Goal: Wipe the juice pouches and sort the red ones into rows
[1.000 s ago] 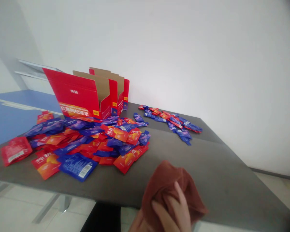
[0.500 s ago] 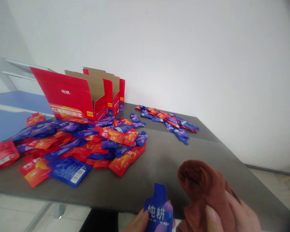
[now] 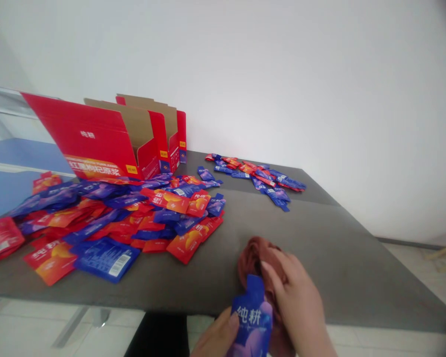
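My left hand (image 3: 216, 338) pinches a blue sachet (image 3: 251, 317) with white Chinese lettering, holding it upright at the bottom of the view. My right hand (image 3: 297, 297) grips a bunched reddish-brown cloth (image 3: 258, 260), right beside the sachet, and part of the cloth hangs below it. A large heap of red and blue sachets (image 3: 122, 220) lies on the table to the left of both hands. Farther back, a smaller scatter of similar sachets (image 3: 258, 177) lies apart from the heap.
Open red cardboard cartons (image 3: 107, 139) stand behind the heap on the grey table (image 3: 319, 258), whose front edge runs just above my hands. A blue surface (image 3: 18, 168) lies beyond the left side, with a white wall (image 3: 282, 74) behind.
The blue sachet has come up into view in my left hand. The cloth is now bunched tighter and sits closer to the sachet, and the view has shifted slightly.
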Motion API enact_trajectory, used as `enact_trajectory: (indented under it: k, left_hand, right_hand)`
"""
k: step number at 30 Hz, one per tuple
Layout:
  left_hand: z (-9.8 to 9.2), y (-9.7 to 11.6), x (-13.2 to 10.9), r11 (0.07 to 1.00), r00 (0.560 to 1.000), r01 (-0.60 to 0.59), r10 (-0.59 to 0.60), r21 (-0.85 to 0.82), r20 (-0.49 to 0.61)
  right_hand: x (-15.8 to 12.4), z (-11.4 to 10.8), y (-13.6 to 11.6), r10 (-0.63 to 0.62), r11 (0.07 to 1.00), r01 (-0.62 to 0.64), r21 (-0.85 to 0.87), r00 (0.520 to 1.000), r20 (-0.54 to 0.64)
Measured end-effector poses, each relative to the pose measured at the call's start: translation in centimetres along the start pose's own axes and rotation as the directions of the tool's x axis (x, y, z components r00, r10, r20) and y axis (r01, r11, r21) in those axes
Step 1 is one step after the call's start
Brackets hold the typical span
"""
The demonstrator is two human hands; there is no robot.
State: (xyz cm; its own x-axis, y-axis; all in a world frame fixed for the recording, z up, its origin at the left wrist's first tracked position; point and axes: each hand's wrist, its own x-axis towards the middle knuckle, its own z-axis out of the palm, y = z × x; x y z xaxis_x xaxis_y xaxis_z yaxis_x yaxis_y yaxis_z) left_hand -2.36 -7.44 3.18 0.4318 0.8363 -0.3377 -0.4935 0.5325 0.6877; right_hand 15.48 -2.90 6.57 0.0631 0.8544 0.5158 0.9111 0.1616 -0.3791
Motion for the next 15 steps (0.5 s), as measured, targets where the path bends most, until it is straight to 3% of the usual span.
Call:
enact_trajectory:
  k: [3, 7, 10, 15]
  left_hand:
    - [0.8, 1.7, 0.4, 0.987, 0.997, 0.079, -0.081, -0.140, -0.010]
    - [2.4, 5.3, 1.5, 0.948, 0.972, 0.135, -0.183, -0.288, -0.148]
    - [3.5, 7.8, 3.2, 0.967, 0.978, 0.058, -0.106, -0.249, -0.182]
    - [4.3, 10.7, 8.3, 0.976, 0.990, -0.098, 0.076, -0.195, -0.120]
  right_hand:
    - [2.9, -1.0, 2.7, 0.164, 0.985, -0.158, 0.066, 0.982, -0.091]
    - [6.9, -1.4, 3.8, 0.156, 0.975, -0.125, 0.185, 0.974, -0.163]
    - [9.7, 0.2, 3.8, 0.146, 0.943, -0.104, 0.317, 0.983, -0.111]
    - [13.0, 4.9, 3.5, 0.137, 0.895, -0.083, 0.438, 0.986, -0.093]
